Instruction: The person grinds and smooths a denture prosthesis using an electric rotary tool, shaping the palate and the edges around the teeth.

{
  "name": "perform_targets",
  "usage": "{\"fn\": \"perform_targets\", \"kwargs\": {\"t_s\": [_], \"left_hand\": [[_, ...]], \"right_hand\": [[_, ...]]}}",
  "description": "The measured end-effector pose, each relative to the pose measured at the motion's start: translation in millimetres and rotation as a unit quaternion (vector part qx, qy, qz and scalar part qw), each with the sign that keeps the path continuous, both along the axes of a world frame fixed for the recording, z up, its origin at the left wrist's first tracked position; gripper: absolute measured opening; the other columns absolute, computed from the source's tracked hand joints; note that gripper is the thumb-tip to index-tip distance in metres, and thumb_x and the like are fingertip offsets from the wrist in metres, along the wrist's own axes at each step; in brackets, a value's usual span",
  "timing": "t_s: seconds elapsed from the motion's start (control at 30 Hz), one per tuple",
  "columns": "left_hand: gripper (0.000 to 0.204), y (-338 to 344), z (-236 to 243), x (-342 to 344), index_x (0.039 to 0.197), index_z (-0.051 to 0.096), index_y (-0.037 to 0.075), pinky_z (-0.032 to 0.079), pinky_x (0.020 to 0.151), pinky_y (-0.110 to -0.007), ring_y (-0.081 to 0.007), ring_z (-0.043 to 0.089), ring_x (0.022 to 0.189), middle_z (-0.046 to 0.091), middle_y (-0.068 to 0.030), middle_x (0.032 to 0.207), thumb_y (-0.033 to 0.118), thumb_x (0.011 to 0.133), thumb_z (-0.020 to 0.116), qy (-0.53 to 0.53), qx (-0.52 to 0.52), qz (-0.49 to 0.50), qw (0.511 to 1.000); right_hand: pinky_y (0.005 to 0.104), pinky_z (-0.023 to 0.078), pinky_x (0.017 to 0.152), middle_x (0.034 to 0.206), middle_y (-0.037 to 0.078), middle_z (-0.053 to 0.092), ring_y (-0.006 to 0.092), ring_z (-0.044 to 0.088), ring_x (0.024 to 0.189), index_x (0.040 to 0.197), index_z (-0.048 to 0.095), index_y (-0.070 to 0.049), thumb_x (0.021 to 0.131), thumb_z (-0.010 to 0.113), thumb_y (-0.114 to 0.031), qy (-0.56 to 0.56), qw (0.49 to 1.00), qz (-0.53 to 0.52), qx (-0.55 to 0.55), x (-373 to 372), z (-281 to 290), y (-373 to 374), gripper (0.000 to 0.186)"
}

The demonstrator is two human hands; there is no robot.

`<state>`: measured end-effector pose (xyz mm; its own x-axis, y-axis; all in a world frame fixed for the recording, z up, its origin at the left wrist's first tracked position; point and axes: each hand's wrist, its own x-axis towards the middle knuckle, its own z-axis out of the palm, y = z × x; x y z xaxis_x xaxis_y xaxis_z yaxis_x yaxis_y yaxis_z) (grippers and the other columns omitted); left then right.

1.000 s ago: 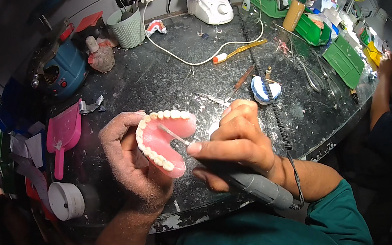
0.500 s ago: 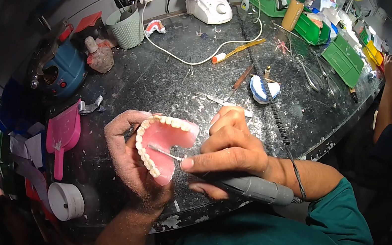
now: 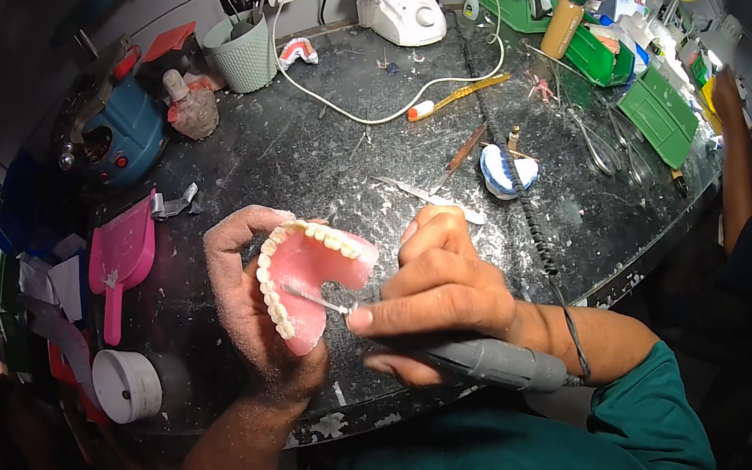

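Observation:
A pink denture with a row of cream teeth is held in my left hand, whose fingers wrap behind its outer side and are coated with pale dust. My right hand grips a dark grey rotary handpiece, its forefinger stretched along the front end. The handpiece's thin metal bur reaches the pink inner surface, by the teeth on the left side. A coiled black cord lies across the bench beside my right wrist.
Just beyond my right hand lie a knife and a blue-and-white dental model. A pink dustpan and a round white tub stand at left. A white control box sits at the back. Another person's arm shows at far right.
The denture has tilted a little in my left hand, and its lower end has moved slightly left. The bur stays at its inner surface. At far right, the other person's arm has shifted.

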<state>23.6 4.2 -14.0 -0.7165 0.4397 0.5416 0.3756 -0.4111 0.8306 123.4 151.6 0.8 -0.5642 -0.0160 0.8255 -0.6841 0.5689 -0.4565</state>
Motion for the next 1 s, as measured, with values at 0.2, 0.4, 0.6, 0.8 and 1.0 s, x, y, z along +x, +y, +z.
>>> {"fn": "perform_targets", "kwargs": {"t_s": [0.2,0.4,0.6,0.8,1.0], "left_hand": [[0.065,-1,-4,-5,0.125,0.038,0.001,0.055,0.083,-0.038,-0.0214,0.065,0.086,0.057,-0.0157,0.105,0.045,0.088,0.068,0.046,0.004,0.01,0.999],[0.057,2,-1,-5,0.121,0.042,0.001,0.054,0.078,-0.034,-0.0195,0.064,0.084,0.061,-0.0145,0.098,0.042,0.091,0.066,0.024,0.009,0.041,0.999],[0.058,4,3,1,0.121,0.043,0.0,0.053,0.077,-0.032,-0.0184,0.063,0.083,0.062,-0.0135,0.097,0.043,0.091,0.066,0.031,0.009,0.067,0.997],[0.061,1,5,1,0.12,0.044,-0.002,0.051,0.081,-0.031,-0.0167,0.061,0.087,0.06,-0.0112,0.101,0.047,0.091,0.065,0.064,-0.019,0.107,0.992],[0.064,-1,6,-2,0.119,0.046,-0.002,0.05,0.082,-0.031,-0.0166,0.061,0.088,0.061,-0.0112,0.1,0.052,0.091,0.064,0.11,-0.026,0.126,0.985]], "right_hand": [[0.0318,0.035,0.08,0.088,-0.008,0.061,0.0134,0.053,0.081,0.109,0.073,-0.015,0.066,0.086,-0.014,0.015,0.999,-0.043,0.01,1,1,0,0.044],[0.0324,0.034,0.08,0.087,-0.008,0.06,0.0116,0.054,0.079,0.113,0.073,-0.014,0.064,0.082,-0.025,0.031,0.995,-0.08,0.054,-1,-2,5,0.05],[0.0326,0.033,0.081,0.086,-0.009,0.059,0.0108,0.054,0.08,0.114,0.072,-0.014,0.065,0.082,-0.023,0.025,0.995,-0.069,0.073,0,-2,5,0.051],[0.0329,0.033,0.079,0.086,-0.009,0.057,0.0114,0.052,0.08,0.116,0.072,-0.015,0.063,0.083,-0.023,0.033,0.993,-0.077,0.086,-2,-3,6,0.054],[0.0326,0.033,0.08,0.084,-0.009,0.057,0.0114,0.052,0.08,0.115,0.072,-0.015,0.063,0.083,-0.025,0.033,0.993,-0.089,0.071,-3,-4,6,0.054]]}}
